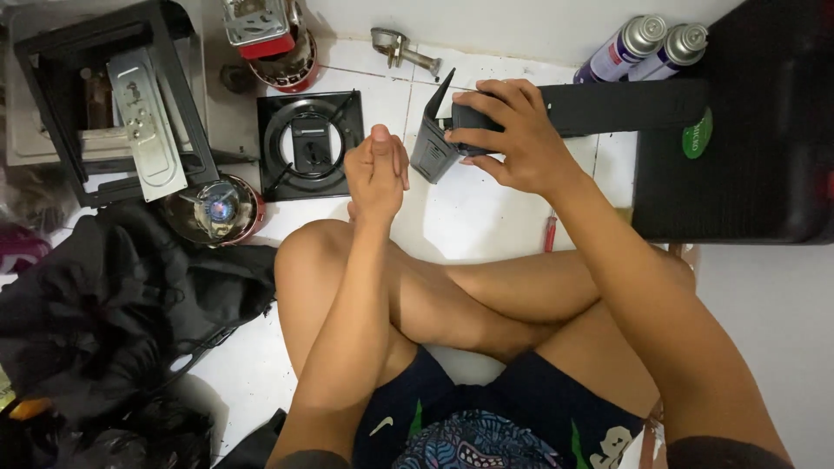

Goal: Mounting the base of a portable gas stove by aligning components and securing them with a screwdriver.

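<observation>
I sit cross-legged on a white tiled floor. My right hand [512, 135] grips the end of a long black metal stove body [625, 106], which lies across the floor with a grey hinged end flap [432, 143] standing open. My left hand [376, 169] is closed into a fist just left of that flap, and I cannot tell whether anything small is inside it. A square black burner plate with a round ring [310, 145] lies on the floor directly left of my left hand.
A black stove frame with a silver metal plate [113, 104] lies at far left. Nearby are a red-rimmed round part [217, 210], a red-and-silver canister [274, 39], two gas cans [647, 43], a black case [747, 130], a red-handled screwdriver [550, 233] and dark cloth [113, 313].
</observation>
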